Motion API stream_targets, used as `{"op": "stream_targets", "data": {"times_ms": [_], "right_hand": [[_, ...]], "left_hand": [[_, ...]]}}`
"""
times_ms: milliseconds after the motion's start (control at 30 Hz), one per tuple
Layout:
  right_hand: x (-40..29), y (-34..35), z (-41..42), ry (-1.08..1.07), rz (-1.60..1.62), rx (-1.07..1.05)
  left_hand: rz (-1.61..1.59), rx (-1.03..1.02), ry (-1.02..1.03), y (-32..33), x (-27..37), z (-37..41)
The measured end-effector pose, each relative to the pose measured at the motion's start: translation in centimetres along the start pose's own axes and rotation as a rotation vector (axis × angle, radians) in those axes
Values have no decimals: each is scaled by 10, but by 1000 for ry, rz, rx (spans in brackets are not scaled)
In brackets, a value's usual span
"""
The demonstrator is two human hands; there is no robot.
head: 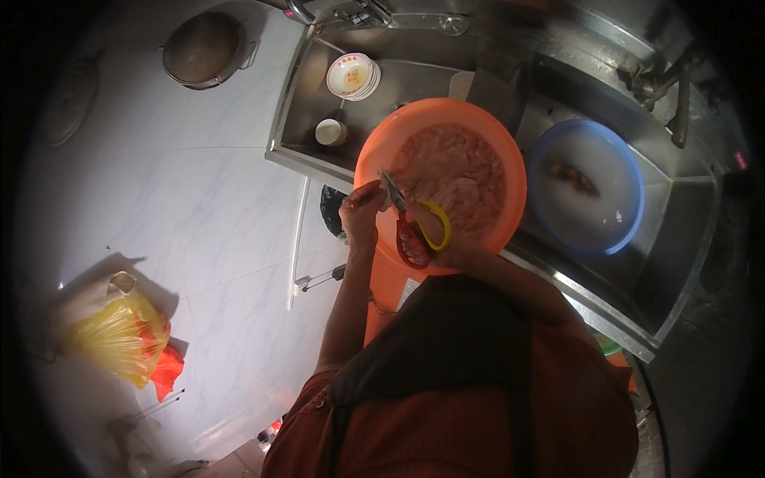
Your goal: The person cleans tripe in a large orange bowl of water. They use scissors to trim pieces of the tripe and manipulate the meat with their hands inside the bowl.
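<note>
An orange plastic basin (378, 143) before me holds many pale pink pieces of raw meat (457, 167) in cloudy liquid. Over its near-left rim, my left hand (362, 202) pinches a small pale piece of meat (385, 194). My right hand (439, 230) grips a pair of scissors (413, 236) with one red and one yellow handle loop. The blades point up and left, close against the piece at my left fingertips. Whether they touch or cut it is too small to tell.
Left of the basin, the stainless steel sink (302, 89) holds stacked bowls (352, 76) and a white cup (330, 132). On the right, a blue-rimmed basin (636, 179) with a dark object in it occupies another sink bay. A metal faucet (678, 101) juts over that side.
</note>
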State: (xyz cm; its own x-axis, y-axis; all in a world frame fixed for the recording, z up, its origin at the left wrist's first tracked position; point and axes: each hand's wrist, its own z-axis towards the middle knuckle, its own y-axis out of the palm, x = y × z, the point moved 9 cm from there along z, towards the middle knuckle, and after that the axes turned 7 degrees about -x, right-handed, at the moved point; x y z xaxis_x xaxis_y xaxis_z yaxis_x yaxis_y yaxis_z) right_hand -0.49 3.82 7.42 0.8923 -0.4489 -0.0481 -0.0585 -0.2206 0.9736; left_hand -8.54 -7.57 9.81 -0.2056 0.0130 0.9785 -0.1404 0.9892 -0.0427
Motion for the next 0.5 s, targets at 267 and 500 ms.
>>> {"op": "stream_targets", "data": {"times_ms": [267,500], "right_hand": [[-13,-27,-5,-11,-726,223],[-41,-3,-31,-24,-1971,564]], "left_hand": [[-448,79,-395,1,-32,-4],[50,-106,-475,4,-58,6]]}}
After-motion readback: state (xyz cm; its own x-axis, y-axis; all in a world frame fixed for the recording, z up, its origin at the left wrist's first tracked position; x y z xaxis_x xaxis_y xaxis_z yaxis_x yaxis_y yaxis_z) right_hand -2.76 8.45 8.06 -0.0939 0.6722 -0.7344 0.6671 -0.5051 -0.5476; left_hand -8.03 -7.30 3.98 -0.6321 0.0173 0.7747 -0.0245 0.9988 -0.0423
